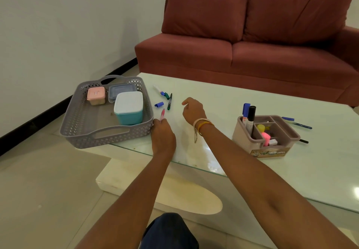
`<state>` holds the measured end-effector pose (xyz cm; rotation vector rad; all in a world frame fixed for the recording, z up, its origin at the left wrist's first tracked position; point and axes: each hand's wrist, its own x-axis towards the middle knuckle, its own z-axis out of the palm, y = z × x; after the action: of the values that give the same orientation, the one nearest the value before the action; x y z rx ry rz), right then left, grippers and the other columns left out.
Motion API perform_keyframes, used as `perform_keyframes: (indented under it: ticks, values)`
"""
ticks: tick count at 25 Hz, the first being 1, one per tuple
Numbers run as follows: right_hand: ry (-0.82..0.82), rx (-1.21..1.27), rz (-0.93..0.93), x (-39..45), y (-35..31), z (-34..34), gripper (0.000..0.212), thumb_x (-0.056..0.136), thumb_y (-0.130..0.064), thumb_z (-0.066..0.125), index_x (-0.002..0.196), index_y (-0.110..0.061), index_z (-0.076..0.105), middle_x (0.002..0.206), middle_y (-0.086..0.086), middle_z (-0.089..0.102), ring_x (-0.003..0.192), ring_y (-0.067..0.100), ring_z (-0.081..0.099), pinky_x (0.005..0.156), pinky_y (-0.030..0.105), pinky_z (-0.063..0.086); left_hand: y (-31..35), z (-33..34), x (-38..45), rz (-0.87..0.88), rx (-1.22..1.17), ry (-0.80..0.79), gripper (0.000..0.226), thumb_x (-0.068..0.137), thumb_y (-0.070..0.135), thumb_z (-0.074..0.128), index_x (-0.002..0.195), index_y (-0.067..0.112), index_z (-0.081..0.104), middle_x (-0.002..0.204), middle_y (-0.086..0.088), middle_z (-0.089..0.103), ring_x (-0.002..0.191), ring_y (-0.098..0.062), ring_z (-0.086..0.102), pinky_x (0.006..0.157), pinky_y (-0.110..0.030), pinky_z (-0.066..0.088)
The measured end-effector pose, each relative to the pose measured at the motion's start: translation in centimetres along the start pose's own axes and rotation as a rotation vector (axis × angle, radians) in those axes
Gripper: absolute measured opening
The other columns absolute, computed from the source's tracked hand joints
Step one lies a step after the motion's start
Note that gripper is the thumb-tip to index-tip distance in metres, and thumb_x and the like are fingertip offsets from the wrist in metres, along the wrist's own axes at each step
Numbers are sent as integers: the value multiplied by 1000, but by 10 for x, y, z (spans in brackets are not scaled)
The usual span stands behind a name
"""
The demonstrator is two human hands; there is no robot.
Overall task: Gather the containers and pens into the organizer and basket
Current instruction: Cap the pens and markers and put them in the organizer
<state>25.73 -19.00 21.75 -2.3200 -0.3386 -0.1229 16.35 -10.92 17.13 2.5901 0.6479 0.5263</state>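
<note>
A grey lattice basket (81,132) on the table's left corner holds a pink container (96,95), a flat grey-blue container (121,91) and a teal tub with a white lid (128,107). My left hand (162,136) pinches a pink pen (162,114) right beside the basket's near right corner. My right hand (193,110) hovers over the glass with loosely curled fingers, holding nothing. Loose pens lie beyond it: a white one (158,89), a green one (169,101) and a short blue one (159,104). The beige organizer (244,141) at right holds markers (248,116) and highlighters (265,135).
A blue pen (299,124) and a blue cap (287,118) lie behind the organizer, and a black pen (304,141) pokes out at its right. The glass table (223,101) has its edge just under my forearms. A red sofa (252,40) stands behind it.
</note>
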Motion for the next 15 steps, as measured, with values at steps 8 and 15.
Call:
perform_keyframes:
  ticks: [8,15]
  values:
    - [-132,-238,-67,95,-28,53,33,98,-20,48,130,-18,54,129,12,55,117,28,53,99,36,46,-1,15,14,-43,136,0,42,97,16,47,136,0,42,145,-21,34,133,-30,37,109,-31,37]
    - [-378,-600,-204,156,-36,90,41,102,-28,35,142,-36,41,145,5,47,135,30,38,113,54,22,-3,28,20,-48,125,-40,62,94,18,56,147,8,26,158,-16,16,144,-33,22,115,-38,28]
